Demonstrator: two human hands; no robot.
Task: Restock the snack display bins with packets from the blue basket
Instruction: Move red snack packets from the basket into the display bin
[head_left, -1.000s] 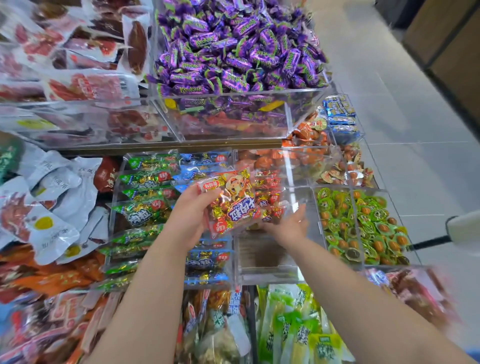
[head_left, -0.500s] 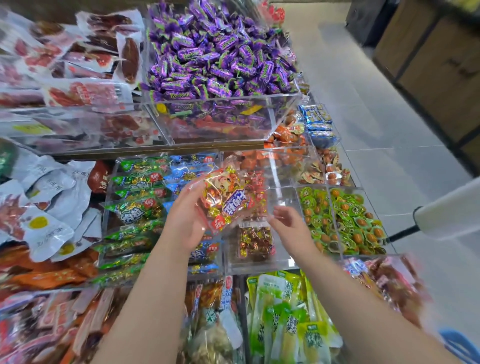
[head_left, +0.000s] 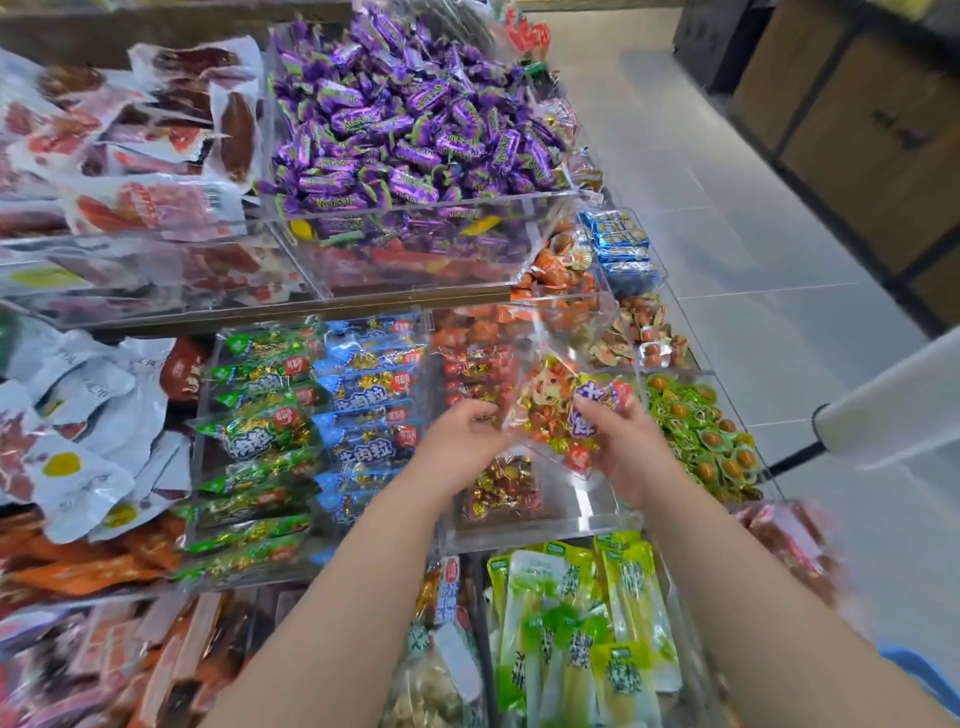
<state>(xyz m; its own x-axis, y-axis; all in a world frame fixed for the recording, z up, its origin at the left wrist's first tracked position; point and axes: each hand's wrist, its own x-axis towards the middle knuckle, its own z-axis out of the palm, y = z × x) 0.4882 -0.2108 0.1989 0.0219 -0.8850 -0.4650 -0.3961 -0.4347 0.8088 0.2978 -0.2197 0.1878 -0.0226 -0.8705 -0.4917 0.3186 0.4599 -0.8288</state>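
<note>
Pale grey floor tiles (head_left: 727, 234) run along the right under even light, with dark wooden cabinets (head_left: 857, 130) at the far side and a white roll (head_left: 893, 405) nearer.

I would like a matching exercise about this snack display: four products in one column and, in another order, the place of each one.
1. purple-wrapped candies
2. clear packet of red and gold sweets
3. long pale green pouches
4. small stacked blue packets

A. nearest the camera, at the bottom edge
B. heaped in the upper clear plastic bin
C. gripped by the right hand
D. in a small clear bin beside the grey floor tiles

Pairs: 1-B, 2-C, 3-A, 4-D.
</note>
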